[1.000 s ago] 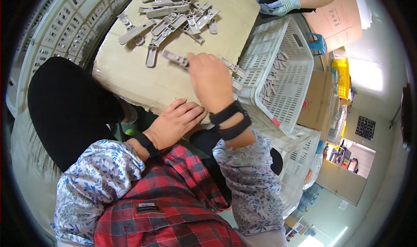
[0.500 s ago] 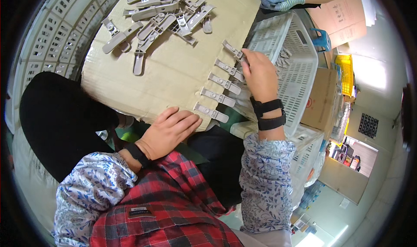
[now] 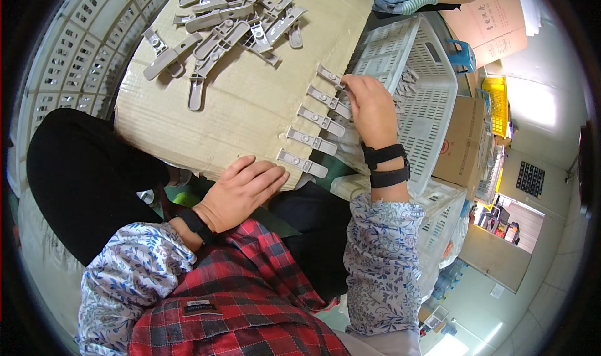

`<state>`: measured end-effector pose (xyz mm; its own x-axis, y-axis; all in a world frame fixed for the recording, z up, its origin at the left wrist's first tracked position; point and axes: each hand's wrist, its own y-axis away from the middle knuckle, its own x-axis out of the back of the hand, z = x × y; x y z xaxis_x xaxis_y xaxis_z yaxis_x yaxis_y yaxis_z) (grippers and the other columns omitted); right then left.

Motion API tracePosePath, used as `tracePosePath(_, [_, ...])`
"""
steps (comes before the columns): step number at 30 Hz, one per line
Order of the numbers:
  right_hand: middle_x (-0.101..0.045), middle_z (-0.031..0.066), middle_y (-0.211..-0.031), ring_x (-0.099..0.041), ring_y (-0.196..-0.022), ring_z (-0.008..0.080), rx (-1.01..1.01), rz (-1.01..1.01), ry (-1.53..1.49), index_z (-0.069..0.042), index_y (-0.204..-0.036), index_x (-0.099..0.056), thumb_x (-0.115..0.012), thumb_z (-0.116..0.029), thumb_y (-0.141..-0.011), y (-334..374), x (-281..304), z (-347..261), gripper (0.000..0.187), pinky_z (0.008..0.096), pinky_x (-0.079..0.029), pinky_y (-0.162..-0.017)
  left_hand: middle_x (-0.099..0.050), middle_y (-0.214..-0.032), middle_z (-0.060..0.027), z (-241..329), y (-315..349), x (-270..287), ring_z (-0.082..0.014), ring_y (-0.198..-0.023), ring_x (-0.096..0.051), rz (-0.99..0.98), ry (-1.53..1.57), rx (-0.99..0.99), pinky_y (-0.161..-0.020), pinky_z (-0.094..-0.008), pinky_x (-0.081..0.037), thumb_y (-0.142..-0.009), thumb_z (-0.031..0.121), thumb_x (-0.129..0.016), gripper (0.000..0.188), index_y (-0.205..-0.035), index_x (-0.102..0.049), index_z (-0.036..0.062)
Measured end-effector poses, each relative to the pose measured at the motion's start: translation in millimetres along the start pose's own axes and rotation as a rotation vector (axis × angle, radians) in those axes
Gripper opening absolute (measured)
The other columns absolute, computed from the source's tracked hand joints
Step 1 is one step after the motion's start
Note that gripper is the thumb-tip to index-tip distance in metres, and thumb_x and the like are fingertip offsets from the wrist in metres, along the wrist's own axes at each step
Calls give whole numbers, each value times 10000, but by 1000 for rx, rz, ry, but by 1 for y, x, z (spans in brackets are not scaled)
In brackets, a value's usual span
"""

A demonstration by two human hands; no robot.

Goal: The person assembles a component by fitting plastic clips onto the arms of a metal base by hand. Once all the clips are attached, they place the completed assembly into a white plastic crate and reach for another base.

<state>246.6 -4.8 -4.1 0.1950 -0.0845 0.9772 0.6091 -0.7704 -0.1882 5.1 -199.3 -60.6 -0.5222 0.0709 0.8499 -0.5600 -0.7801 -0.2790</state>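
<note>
A row of several grey plastic clips (image 3: 311, 141) lies along the right edge of a cardboard sheet (image 3: 250, 115), their ends jutting past it. My right hand (image 3: 374, 113) pinches the outer end of the farthest grey plastic clip (image 3: 329, 77) in that row; my fingers hide this end. Flat at the sheet's near edge rests my left hand (image 3: 245, 192), fingers stretched out and holding nothing, close to the nearest clip of the row. Toward the far side of the sheet is a loose pile of similar grey clips (image 3: 219, 38), some overlapping.
Right of the sheet stands a white plastic crate (image 3: 432, 99) with grey parts inside. Another white crate (image 3: 81, 36) curves along the left. Beyond the sheet is another person's gloved hand (image 3: 410, 1). A cardboard box (image 3: 460, 143) and a yellow basket (image 3: 495, 105) sit farther right.
My right hand has shifted slightly nearer and left, bringing the farthest clip closer to the row. My left hand stays in place on the sheet's edge.
</note>
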Motion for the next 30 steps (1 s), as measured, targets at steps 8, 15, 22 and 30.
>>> tracePosePath(8, [-624, 101, -898, -611, -886, 323, 0, -79, 78, -106, -1074, -647, -636, -65, -858, 2, 1, 2, 220, 435, -482, -769, -571, -1303, -16, 0, -1, -1, -182, -1241, -515, 1, 4, 4, -1106, -407, -351, -846, 186, -570, 514, -1356, -580, 120])
tracePosePath(15, [-589, 52, -833, -612, -873, 262, 36, -57, 126, -137, -1049, -661, -572, -96, -843, 1, -3, 1, 229, 411, -450, -762, -574, -1297, -12, 0, 0, -1, -178, -1237, -518, 6, -4, 7, -1104, -407, -355, -848, 188, -573, 509, -1352, -584, 123])
tracePosePath(22, [-560, 41, -804, -595, -871, 244, 58, -99, 195, -155, -1028, -643, -546, -122, -848, -1, -6, -1, 207, 402, -424, -778, -574, -1297, -13, 0, 0, -1, -177, -1238, -518, 1, -12, 10, -1108, -410, -349, -849, 190, -573, 511, -1356, -583, 125])
tracePosePath(30, [-552, 42, -783, -588, -850, 244, 83, -106, 269, -151, -987, -631, -554, -121, -836, -5, -2, -2, 173, 407, -425, -772, -567, -1305, -25, 0, 1, 0, -188, -1247, -513, 17, -3, -7, -1109, -417, -349, -862, 185, -539, 509, -1366, -567, 111])
